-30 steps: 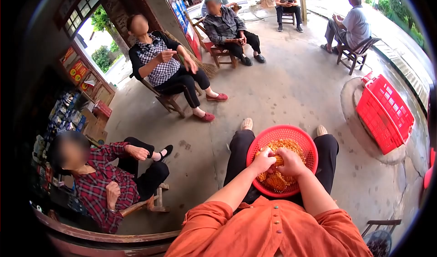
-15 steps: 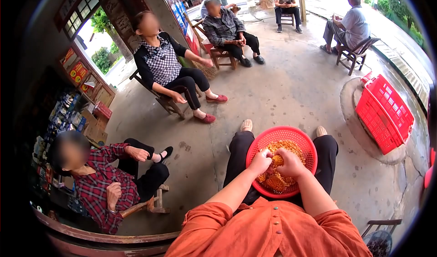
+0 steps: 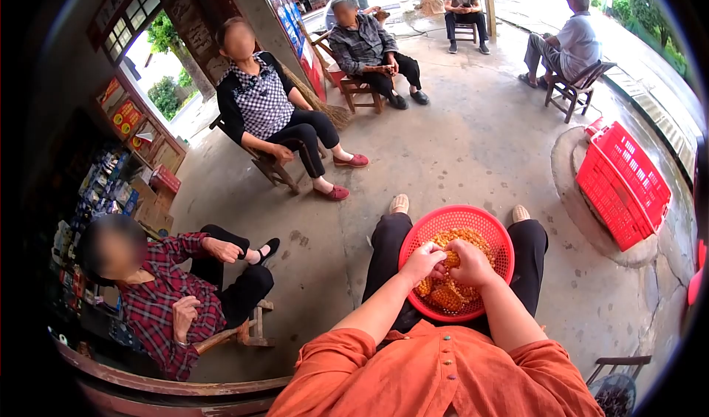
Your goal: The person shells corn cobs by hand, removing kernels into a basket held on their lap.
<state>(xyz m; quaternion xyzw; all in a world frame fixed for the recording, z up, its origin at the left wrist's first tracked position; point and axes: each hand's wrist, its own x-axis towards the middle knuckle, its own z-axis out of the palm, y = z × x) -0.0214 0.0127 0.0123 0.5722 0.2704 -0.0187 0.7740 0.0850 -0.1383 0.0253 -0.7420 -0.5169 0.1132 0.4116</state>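
A red plastic colander (image 3: 509, 248) rests on my lap between my knees. Loose orange-yellow corn kernels (image 3: 467, 237) cover much of its bottom. Over them, both of my hands grip one corn cob (image 3: 448, 257), mostly hidden by my fingers. My left hand (image 3: 423, 263) is closed on the cob's left side. From the right, my right hand (image 3: 470, 263) closes around it with the thumb close to the left one. Below the hands, another piece of corn cob (image 3: 446, 297) lies among the kernels.
A red plastic crate (image 3: 624, 184) stands tilted on the floor at right. Several people sit around on chairs, the nearest a person in a plaid shirt (image 3: 173, 291) at left. A broom (image 3: 336, 113) stands behind another seated person. A wooden rail (image 3: 170, 389) runs along the lower left.
My fingers have shifted slightly on the corn cob; the colander stays in place. The seated person in the checked top has lowered both hands toward the lap and chair.
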